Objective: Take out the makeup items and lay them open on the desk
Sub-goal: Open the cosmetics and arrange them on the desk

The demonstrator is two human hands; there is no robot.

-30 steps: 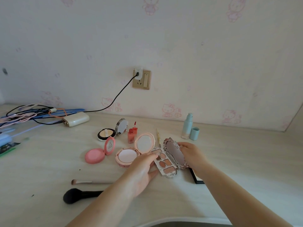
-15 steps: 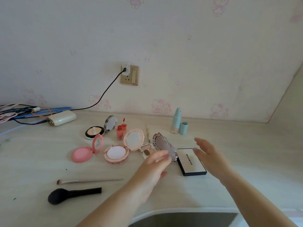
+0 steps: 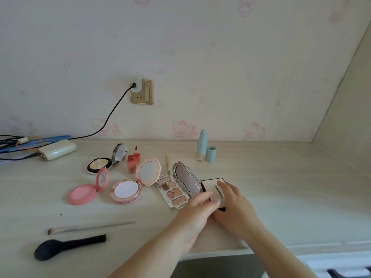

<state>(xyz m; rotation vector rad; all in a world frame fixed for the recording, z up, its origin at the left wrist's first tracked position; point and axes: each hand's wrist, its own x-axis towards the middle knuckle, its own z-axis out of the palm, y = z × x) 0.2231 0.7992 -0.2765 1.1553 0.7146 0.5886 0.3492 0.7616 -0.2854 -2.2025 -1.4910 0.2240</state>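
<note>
both hands [image 3: 200,209] now on closed compact [image 3: 213,187]

Head view, lower half of frame: I see two bare forearms entering from the bottom edge. Left hand [image 3: 197,209] and right hand [image 3: 233,207] both uncovered: no sleeves, gloves, rings, bracelets or watch in sight. Fingernails short; one on the left hand shows a pale sheen.

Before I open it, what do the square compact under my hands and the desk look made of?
Square compact: likely hard plastic or card, a smooth cream lid with black edging and printed lettering. Desk: pale wood-grain surface, probably matte laminate, given its faint streaks and little glare.
</note>
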